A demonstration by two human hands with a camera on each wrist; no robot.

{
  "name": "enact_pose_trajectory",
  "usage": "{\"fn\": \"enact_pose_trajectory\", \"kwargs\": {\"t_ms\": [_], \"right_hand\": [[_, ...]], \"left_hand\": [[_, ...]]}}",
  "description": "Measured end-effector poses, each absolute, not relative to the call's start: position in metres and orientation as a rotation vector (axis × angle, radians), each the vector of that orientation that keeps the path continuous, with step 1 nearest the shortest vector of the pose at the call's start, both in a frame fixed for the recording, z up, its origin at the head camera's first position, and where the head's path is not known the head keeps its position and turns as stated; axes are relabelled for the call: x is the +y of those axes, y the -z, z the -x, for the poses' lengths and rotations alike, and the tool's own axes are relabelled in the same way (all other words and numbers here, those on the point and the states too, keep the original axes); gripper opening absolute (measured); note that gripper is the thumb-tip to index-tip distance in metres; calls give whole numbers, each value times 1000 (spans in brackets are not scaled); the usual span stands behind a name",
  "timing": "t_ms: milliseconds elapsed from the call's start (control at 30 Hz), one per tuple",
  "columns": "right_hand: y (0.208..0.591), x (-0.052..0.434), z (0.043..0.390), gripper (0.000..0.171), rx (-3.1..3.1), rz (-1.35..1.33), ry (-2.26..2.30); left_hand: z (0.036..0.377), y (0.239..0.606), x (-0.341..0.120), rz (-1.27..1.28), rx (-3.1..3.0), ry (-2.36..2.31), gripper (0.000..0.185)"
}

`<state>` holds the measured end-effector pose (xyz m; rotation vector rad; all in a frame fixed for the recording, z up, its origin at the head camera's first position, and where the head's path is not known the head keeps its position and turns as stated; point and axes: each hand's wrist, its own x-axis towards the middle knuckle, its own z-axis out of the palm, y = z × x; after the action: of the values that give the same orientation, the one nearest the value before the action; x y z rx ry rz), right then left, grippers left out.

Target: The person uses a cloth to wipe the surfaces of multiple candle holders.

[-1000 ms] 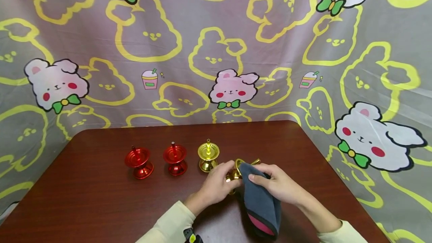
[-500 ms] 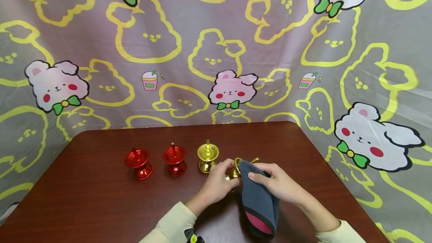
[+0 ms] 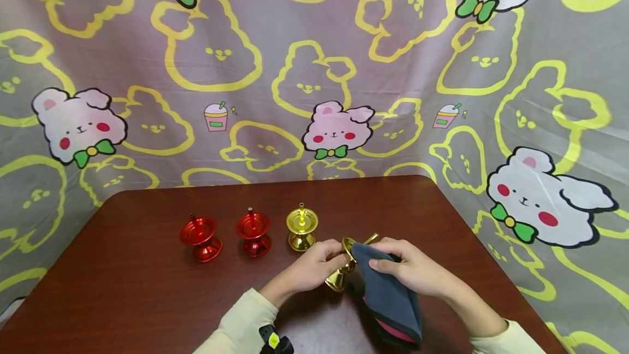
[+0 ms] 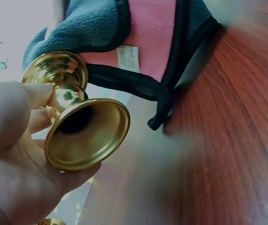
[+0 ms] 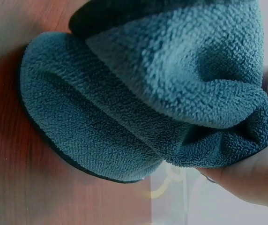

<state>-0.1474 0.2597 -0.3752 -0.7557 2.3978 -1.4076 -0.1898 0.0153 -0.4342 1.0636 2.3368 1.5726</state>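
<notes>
My left hand (image 3: 314,267) grips a gold candle holder (image 3: 344,272) by its stem, tilted above the brown table (image 3: 123,294). In the left wrist view the holder's flared base (image 4: 85,136) faces the camera with my fingers (image 4: 17,112) round the stem. My right hand (image 3: 410,269) holds a grey-blue fleece cloth (image 3: 390,296) with a pink inner side against the holder's top. The right wrist view is filled by the bunched cloth (image 5: 162,98).
On the table to the left stand two red candle holders (image 3: 200,237) (image 3: 254,233) and one gold one (image 3: 302,226) in a row. A cartoon-bunny backdrop (image 3: 314,70) hangs behind and to the right of the table.
The held gold holder has tipped so its base points down toward me, and both hands have shifted slightly. The cloth has slid a little to the right.
</notes>
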Motion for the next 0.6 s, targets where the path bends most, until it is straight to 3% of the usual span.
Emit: {"fn": "enact_pose_trajectory", "kwargs": {"t_ms": [300,600], "right_hand": [[379,258,150,27,2333,805,1417],[384,249,147,21,2337,611,1472]], "left_hand": [[183,434,22,-1001,2371,-1578,3],[177,443,34,-1043,2859,-1526,24]]}}
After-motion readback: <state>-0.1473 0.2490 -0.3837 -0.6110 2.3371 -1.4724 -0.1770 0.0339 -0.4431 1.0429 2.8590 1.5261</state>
